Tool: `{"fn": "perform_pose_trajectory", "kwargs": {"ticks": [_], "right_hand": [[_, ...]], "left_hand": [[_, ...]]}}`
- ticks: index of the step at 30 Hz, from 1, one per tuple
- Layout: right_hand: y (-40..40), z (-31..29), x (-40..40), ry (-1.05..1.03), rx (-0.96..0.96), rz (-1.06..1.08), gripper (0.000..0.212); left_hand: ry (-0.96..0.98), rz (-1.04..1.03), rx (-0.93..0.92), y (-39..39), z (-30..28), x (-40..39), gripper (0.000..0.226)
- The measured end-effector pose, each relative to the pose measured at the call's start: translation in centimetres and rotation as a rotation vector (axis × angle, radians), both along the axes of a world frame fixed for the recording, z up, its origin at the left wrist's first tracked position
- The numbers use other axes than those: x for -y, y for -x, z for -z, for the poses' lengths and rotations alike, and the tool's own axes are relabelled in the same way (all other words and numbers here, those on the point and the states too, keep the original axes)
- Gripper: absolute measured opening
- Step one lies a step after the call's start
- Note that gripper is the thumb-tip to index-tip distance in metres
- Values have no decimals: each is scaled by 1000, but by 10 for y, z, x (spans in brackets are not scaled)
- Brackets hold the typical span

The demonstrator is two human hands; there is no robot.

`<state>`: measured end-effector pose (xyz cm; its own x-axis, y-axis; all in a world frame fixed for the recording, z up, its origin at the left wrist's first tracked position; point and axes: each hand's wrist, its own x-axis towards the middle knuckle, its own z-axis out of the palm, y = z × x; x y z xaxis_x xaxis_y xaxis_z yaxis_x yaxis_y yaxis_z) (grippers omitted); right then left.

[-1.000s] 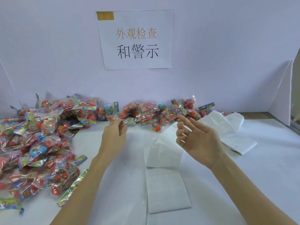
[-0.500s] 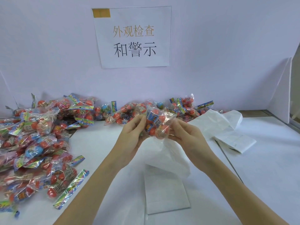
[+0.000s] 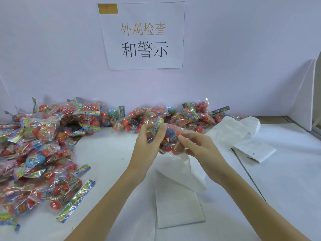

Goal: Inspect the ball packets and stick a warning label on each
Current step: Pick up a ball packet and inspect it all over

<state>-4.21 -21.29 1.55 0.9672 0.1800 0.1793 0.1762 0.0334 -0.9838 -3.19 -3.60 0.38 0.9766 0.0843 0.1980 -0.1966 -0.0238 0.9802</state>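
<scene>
While raised above the table (image 3: pixel 286 180), held between both hands: one clear packet (image 3: pixel 169 140) filled with red balls. Left hand (image 3: pixel 147 145) pinching its colourful header at the top, right hand (image 3: pixel 199 146) curled round its right side and underside. Heaped at far left, more packets (image 3: pixel 40 150) of red balls, some holding a blue one too; strung along the far wall, another row (image 3: pixel 182 117) of them. Lying under the hands, label sheets (image 3: pixel 178 204), partly lifted and curled. At right, folded white paper (image 3: pixel 255 150). Taped on the wall, a sign (image 3: pixel 144 35) in Chinese characters.
</scene>
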Motion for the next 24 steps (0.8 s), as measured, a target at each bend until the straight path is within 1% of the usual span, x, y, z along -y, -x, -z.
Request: {"fn": "perform_pose_trajectory", "kwargs": {"ticks": [1,2,6,9,14,16,18,20,22,24], "right_hand": [[-1,0,2,-18,-20,-2,17],[-2,-1,3,-30,-36,2,20],[-3,0,3,-69,-43,31,29],[-3,-3,3,-99,-42,68,32],[-6,-3,6,-195,-75,-22,31],[-5,-2,5,-167,-55,-56,34],[-5,0,3,-48,-35,-89,37],[-5,4,1,22,-21,-90,29],[-5,7,0,15,-9,-57,21],[-5,7,2,-2,-3,-27,20]], "left_hand": [[-41,3,11,0,-2,-2,27],[-72,14,17,0,-3,-4,26],[-100,0,68,-1,-7,-12,43],[-140,0,122,1,-12,-13,44],[-124,-44,205,4,-15,-10,41],[-123,-109,226,4,-12,-9,42],[-107,-192,214,1,-10,-11,46],[-91,-225,197,-2,-9,-14,48],[-79,-189,169,-4,-9,-16,44],[-77,-89,137,-3,-10,-15,27]]}}
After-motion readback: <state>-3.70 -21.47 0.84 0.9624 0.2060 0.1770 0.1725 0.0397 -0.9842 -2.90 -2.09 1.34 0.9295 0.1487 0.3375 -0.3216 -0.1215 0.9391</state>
